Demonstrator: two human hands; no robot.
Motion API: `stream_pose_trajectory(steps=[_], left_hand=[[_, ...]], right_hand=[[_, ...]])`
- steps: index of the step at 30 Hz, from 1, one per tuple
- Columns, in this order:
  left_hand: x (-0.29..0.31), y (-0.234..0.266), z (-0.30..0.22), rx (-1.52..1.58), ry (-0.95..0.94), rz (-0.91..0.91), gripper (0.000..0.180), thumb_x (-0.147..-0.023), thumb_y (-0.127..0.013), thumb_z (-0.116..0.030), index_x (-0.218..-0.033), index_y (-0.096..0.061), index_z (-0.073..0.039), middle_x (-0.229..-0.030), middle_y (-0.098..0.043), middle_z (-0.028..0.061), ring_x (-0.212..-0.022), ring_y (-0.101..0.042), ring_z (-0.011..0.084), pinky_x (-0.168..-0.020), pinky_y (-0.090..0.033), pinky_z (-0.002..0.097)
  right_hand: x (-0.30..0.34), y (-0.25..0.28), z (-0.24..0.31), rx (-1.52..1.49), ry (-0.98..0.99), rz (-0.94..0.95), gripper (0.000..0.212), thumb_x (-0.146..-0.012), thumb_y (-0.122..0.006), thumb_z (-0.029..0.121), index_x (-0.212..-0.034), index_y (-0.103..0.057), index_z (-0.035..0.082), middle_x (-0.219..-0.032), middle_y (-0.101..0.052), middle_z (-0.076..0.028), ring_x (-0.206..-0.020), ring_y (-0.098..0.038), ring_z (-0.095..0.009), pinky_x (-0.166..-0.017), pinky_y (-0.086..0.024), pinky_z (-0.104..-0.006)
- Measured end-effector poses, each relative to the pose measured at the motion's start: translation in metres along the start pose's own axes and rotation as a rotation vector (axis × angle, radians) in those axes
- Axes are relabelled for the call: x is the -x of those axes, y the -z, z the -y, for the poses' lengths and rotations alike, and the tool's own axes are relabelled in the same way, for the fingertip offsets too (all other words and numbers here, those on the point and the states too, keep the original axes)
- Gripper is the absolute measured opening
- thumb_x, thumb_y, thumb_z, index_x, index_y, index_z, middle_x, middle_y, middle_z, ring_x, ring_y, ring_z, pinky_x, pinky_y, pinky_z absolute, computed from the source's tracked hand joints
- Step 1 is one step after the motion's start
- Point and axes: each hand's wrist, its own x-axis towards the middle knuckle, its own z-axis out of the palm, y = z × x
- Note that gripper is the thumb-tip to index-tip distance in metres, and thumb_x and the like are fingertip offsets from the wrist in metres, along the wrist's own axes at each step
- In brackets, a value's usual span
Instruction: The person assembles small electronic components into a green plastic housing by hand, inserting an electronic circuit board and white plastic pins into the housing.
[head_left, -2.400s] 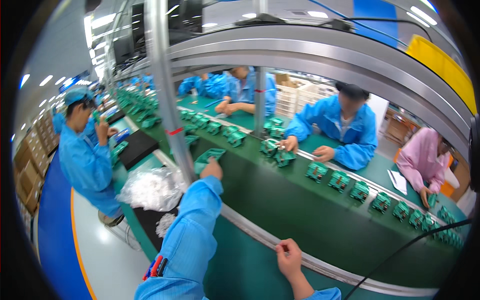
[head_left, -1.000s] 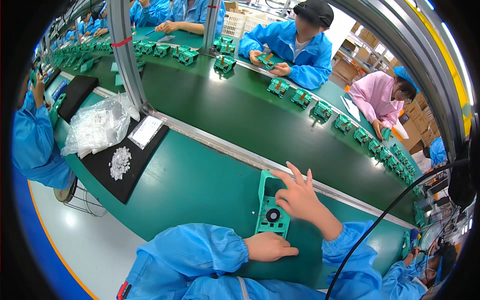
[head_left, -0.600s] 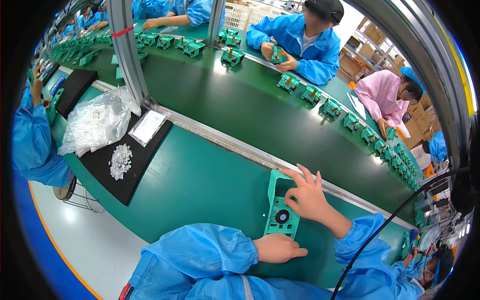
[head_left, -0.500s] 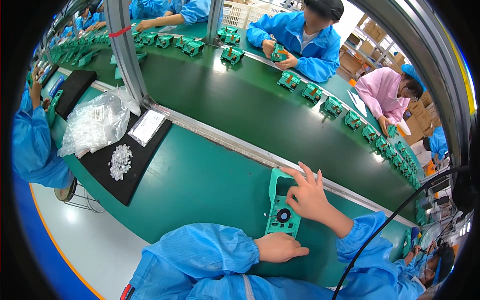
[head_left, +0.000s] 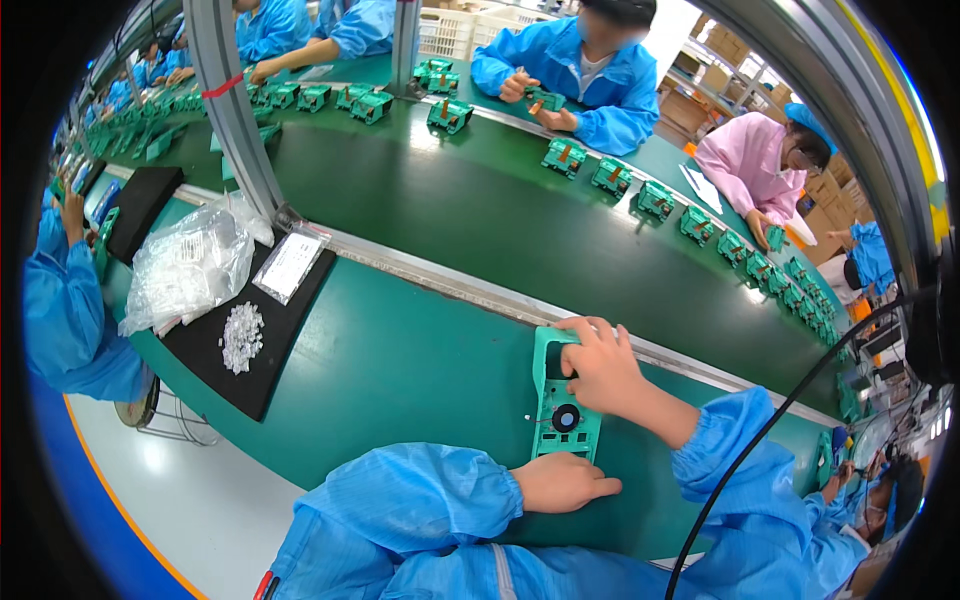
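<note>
A long green plastic housing [head_left: 547, 385] lies on the green bench, with a rectangular opening at its far end. A round black part with a pale centre, which looks like a small speaker [head_left: 566, 418], is in its lower half, with thin wires beside it. My right hand [head_left: 608, 370] is closed on the far end, its fingers curled over the rim and into the opening. At the near end my left hand [head_left: 565, 483] is closed against the housing's edge, one finger pointing right. Its other fingers are partly hidden.
Left on a black mat [head_left: 285, 345] are a clear plastic bag [head_left: 190, 262], a labelled bag [head_left: 290, 265] and a pile of small clear pieces [head_left: 241, 338]. Beyond a metal rail [head_left: 440, 275], green assemblies [head_left: 611, 177] line the conveyor. Co-workers sit around. A black cable [head_left: 765, 425] crosses at right.
My right hand's raised, spread fingers have come down and curled over the housing's far end. My left hand stays at the near end. The view has shifted slightly.
</note>
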Motion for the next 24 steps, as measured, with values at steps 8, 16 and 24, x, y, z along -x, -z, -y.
stream_pose_trajectory(steps=[8,16,24], left_hand=[[0.003,0.008,-0.003,0.043,0.021,-0.067,0.027,-0.074,-0.049,-0.007,-0.100,-0.048,-0.011,-0.073,-0.056,0.0079,-0.065,-0.056,0.0257,-0.056,-0.045,0.0355],[0.023,0.048,-0.002,0.963,0.405,-0.790,0.018,-0.086,-0.038,-0.011,-0.093,-0.052,-0.002,-0.063,-0.051,0.0034,-0.057,-0.050,0.0109,-0.054,-0.042,0.0235],[0.025,0.092,0.041,1.818,0.345,-1.311,0.029,-0.087,-0.032,-0.016,-0.107,-0.040,0.003,-0.116,-0.044,0.0166,-0.101,-0.047,0.0253,-0.093,-0.034,0.0387]], right_hand=[[0.032,0.010,-0.025,0.223,0.324,-0.297,0.017,-0.064,-0.054,0.007,-0.079,-0.057,0.014,-0.113,-0.043,0.001,-0.103,-0.040,-0.028,-0.084,-0.034,-0.0435],[0.118,-0.037,-0.051,0.193,0.075,-0.537,0.021,-0.057,-0.059,0.008,-0.076,-0.057,0.017,-0.089,-0.053,0.002,-0.083,-0.046,-0.024,-0.077,-0.036,-0.0391],[0.297,-0.091,-0.136,0.403,-0.963,-0.663,0.023,-0.058,-0.062,0.005,-0.079,-0.055,0.004,-0.085,-0.053,-0.011,-0.076,-0.047,-0.032,-0.062,-0.039,-0.0411]])
